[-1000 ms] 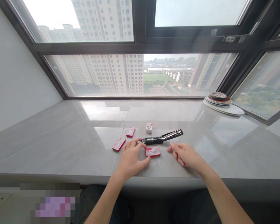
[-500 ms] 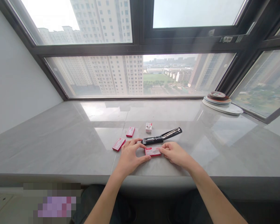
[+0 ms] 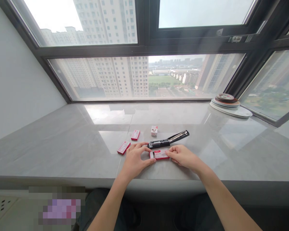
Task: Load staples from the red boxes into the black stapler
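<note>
My left hand [image 3: 135, 160] and right hand [image 3: 183, 157] lie palms down near the table's [image 3: 62, 150] front edge, fingers curled and pinching the two ends of a small red staple box [image 3: 160, 154], just in front of the open stapler [image 3: 168, 140].

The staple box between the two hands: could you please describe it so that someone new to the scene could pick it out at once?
On the grey stone sill under the window, just in front of the opened black stapler, lies a small red and white staple box. The left hand and right hand pinch its two ends. Unlike the two other red boxes lying untouched to the left, its white inner tray shows at the left end.
</note>
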`<act>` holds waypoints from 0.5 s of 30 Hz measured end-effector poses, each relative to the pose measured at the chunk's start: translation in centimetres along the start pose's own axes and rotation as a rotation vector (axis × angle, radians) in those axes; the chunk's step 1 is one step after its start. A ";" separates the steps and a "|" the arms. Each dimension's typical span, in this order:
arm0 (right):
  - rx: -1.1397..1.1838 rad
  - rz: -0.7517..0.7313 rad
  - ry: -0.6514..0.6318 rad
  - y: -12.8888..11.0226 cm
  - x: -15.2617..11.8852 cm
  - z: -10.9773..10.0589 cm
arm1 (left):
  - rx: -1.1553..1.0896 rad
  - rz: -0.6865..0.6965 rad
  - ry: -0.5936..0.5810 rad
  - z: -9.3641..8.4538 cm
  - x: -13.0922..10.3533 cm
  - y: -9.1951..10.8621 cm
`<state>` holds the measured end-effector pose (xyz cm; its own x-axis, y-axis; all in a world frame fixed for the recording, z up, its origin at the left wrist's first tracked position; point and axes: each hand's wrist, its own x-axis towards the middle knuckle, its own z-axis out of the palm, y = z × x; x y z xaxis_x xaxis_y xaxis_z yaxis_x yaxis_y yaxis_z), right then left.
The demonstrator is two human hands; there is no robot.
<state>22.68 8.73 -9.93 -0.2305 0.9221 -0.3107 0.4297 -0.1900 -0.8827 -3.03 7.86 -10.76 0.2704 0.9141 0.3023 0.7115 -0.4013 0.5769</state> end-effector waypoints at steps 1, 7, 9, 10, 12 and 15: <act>0.017 0.015 -0.004 0.1 -0.1 -0.4 | 0.000 0.001 -0.001 0.0 0.0 0.0; -0.103 0.038 0.130 0.5 -0.6 -2.0 | 0.021 -0.004 0.003 -0.3 -0.1 0.4; -0.199 -0.056 0.259 -0.2 -0.7 -2.0 | 0.032 -0.003 0.002 -0.3 -0.1 0.5; -0.226 -0.111 0.310 -0.7 -0.7 -1.8 | 0.038 -0.001 0.002 -0.3 -0.1 0.5; -0.256 -0.205 0.344 -1.8 -0.5 -1.4 | 0.050 0.006 0.003 -0.3 -0.1 0.6; -0.271 -0.257 0.271 -2.8 0.5 -0.5 | 0.060 0.005 0.004 -0.2 -0.2 0.7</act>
<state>21.81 9.95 -7.43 -0.1386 0.9895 0.0416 0.6096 0.1183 -0.7839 -2.70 7.43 -10.28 0.2714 0.9119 0.3078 0.7476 -0.4012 0.5293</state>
